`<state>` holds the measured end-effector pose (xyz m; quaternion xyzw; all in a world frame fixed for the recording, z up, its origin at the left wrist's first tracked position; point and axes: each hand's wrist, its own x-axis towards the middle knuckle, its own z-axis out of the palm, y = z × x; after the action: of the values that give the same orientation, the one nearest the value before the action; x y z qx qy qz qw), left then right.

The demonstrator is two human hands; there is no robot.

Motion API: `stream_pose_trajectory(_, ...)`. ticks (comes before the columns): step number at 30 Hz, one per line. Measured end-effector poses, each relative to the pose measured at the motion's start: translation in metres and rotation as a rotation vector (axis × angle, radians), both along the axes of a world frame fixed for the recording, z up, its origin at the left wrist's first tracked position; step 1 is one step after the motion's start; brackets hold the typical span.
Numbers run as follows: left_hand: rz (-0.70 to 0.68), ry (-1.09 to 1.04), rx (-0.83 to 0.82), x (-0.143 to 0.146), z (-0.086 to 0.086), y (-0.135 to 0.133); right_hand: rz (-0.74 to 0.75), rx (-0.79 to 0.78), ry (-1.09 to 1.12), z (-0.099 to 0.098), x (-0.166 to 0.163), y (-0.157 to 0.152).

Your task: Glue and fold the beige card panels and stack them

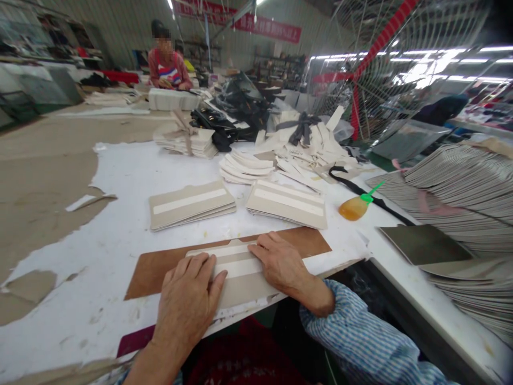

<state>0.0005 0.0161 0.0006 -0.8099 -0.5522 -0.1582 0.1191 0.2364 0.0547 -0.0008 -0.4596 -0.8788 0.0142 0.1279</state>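
Observation:
Near the table's front edge a beige panel with white strips (240,286) lies partly over a flat brown board (146,272). My left hand (188,294) rests flat on the panel's left end, fingers extended and thumb apart. On its right part lies my right hand (280,262), fingers stretched over the upper white strip. Just beyond are two small stacks of similar beige panels, the left stack (192,206) and the right stack (286,206), each topped with a white strip.
A glue bottle with green nozzle (353,207) lies at the right. Behind are curved white strips (244,167), a tied bundle (188,140) and black material (240,101). Tall panel stacks (468,187) and a fan (360,69) stand right. A person (168,67) works across the table.

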Motion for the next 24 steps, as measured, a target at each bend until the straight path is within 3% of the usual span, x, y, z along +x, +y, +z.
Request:
stream_pose_trajectory(4, 0.013, -0.012, -0.005, 0.0, 0.002, 0.001, -0.063, 0.012, 0.053, -0.003, 0.019, -0.004)
stream_pose_trajectory(9, 0.032, -0.058, -0.082, -0.005, -0.003, 0.0, -0.237, 0.115, 0.273, -0.013, 0.047, -0.016)
stream_pose_trajectory(16, 0.1, -0.029, -0.001, -0.01, -0.024, -0.018, -0.293, 0.019, 0.385, -0.019, 0.029, -0.046)
stream_pose_trajectory(19, 0.087, -0.036, 0.009, -0.014, -0.032, -0.019, -0.395, -0.107, 0.661, -0.017, 0.02, -0.041)
stream_pose_trajectory(22, 0.056, -0.099, 0.064, -0.023, -0.041, -0.012, -0.523, -0.339, 1.158, -0.011, 0.015, -0.032)
stream_pose_trajectory(24, 0.028, -0.149, 0.088, -0.031, -0.046, -0.006, -0.533, -0.548, 1.498, -0.008, 0.009, -0.028)
